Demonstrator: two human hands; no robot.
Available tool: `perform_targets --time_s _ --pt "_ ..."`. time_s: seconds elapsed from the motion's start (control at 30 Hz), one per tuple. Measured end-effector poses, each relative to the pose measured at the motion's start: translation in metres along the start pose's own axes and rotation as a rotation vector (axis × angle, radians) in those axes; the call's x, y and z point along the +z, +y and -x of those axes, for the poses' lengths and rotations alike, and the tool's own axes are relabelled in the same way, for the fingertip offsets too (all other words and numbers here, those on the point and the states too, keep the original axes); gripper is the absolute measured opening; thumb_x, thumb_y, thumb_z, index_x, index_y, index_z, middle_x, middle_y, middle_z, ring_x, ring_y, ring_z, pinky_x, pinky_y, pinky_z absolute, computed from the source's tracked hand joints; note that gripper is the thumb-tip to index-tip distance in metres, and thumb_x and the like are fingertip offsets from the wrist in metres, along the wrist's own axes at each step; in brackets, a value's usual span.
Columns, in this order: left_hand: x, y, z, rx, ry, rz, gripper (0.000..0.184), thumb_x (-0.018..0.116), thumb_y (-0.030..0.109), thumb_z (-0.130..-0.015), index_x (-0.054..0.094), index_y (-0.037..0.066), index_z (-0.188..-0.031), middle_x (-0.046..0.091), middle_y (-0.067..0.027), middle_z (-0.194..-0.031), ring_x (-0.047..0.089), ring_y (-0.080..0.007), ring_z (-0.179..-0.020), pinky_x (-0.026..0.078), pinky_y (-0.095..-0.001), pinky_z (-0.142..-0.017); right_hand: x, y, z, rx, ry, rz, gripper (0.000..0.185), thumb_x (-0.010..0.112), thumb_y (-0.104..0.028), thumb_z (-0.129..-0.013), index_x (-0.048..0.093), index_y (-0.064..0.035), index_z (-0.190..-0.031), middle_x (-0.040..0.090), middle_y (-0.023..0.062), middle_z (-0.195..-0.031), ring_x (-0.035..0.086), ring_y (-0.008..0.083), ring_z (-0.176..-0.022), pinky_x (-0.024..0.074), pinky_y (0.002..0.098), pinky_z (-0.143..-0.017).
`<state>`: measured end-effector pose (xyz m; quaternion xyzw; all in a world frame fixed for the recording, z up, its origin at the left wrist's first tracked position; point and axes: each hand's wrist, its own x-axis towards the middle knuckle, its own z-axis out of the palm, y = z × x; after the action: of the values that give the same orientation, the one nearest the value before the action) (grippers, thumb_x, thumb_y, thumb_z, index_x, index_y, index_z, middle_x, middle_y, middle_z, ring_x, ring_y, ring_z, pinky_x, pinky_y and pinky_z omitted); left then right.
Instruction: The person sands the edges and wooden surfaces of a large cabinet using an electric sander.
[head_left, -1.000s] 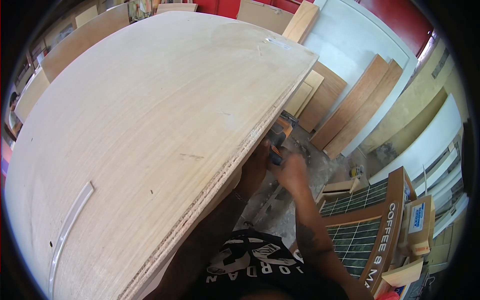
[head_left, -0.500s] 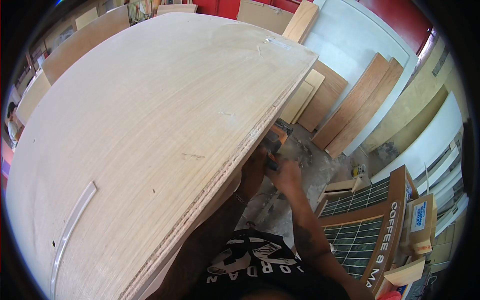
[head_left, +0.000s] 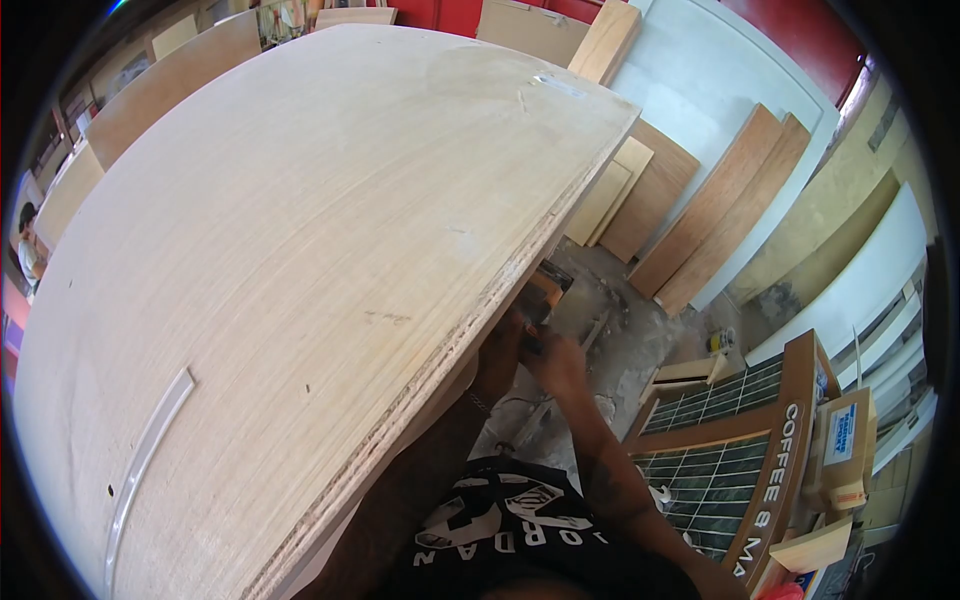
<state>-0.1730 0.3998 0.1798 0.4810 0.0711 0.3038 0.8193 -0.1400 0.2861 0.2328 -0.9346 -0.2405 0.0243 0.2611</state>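
A large pale plywood panel (head_left: 300, 250) spreads across the view, its rough layered edge running diagonally toward me. Just below that edge is an orange-and-black power tool (head_left: 548, 290), partly covered by the panel, so its exact kind is unclear. My right hand (head_left: 556, 366) is closed around the near end of the tool. Beside it, my left hand (head_left: 503, 345) is wrapped against the tool's left side, its fingers in shadow and half hidden under the panel. A clear narrow strip (head_left: 150, 440) lies on the panel's near left part.
Wooden boards (head_left: 715, 210) lean on a white panel (head_left: 690, 60) at the back right. On the right stand a brown-framed sign with lettering (head_left: 790, 450) and a cardboard box (head_left: 840, 445). Another person (head_left: 30, 250) is at the far left. The dusty floor (head_left: 610, 310) shows below.
Both hands and the tool have shifted slightly down and left along the panel's edge, closer to me. The grip looks the same. The panel stays in place.
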Motion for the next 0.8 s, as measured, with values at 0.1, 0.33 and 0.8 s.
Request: perform_targets --time_s 0.1,0.33,0.8 --pt "-0.006 -0.002 0.003 0.03 -0.035 -0.133 0.043 0.063 0.027 -0.104 0.053 -0.003 -0.134 0.06 -0.0107 -0.125 0.057 -0.017 -0.112 0.051 -0.0326 -0.091 0.016 0.012 -0.001 -0.032 0.025 -0.023 0.049 0.078 -0.037 -0.081 0.072 -0.01 -0.121 0.072 0.026 -0.093 0.07 0.0442 -0.091 0.0562 0.0507 -0.08" --pt "-0.028 -0.041 0.007 -0.092 -0.012 -0.057 0.053 0.065 0.029 -0.102 0.047 -0.006 -0.136 0.06 -0.0145 -0.128 0.06 -0.019 -0.113 0.053 -0.0348 -0.09 0.041 0.026 -0.001 -0.004 -0.061 0.07 0.049 0.075 -0.041 -0.083 0.07 -0.0104 -0.122 0.072 0.0255 -0.094 0.07 0.0437 -0.092 0.0558 0.0522 -0.08" --pt "0.015 0.033 -0.01 -0.06 -0.124 -0.036 0.03 0.062 0.027 -0.103 0.071 -0.002 -0.102 0.07 -0.0073 -0.108 0.064 -0.0135 -0.097 0.053 -0.0333 -0.085 -0.032 -0.012 -0.006 -0.097 0.09 0.099 0.047 0.078 -0.032 -0.079 0.069 -0.0045 -0.117 0.071 0.0258 -0.09 0.07 0.0438 -0.087 0.0551 0.0518 -0.076"
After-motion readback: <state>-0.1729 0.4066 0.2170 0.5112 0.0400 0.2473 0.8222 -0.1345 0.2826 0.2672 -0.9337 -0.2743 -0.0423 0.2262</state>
